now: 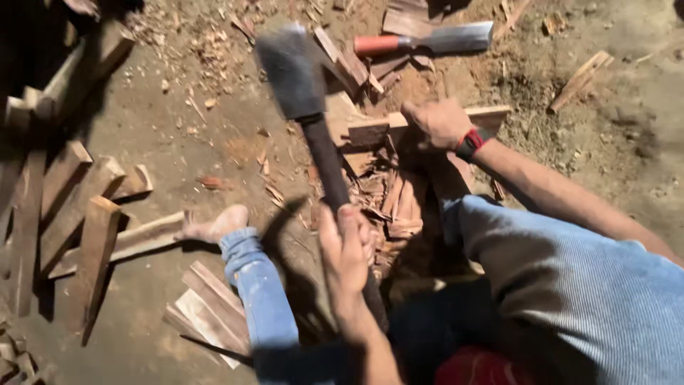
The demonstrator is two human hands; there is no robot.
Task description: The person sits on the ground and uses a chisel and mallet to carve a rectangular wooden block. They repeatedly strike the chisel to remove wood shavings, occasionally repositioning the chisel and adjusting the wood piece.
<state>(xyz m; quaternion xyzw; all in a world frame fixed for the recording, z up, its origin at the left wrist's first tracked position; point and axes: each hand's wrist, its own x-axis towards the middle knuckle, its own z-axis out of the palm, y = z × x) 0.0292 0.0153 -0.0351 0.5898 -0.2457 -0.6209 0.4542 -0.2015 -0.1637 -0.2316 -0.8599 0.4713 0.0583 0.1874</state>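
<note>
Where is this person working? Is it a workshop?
Probably an outdoor or dirt-floored woodworking spot, not a tidy workshop. The ground is bare earth strewn with wood chips, cut wooden stakes lie in a pile, and a second chopping tool lies nearby.

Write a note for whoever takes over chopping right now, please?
Left hand: fingers shut on the axe handle, blurred head raised over the work.
Right hand: holds the wood piece steady, close under the axe head.
Around: chips heaped below the piece, a chisel beyond it, stakes piled at left, a bare foot resting on a plank.
Done: much wood already chipped off.
Left: I can't tell how much more the piece needs.
</note>
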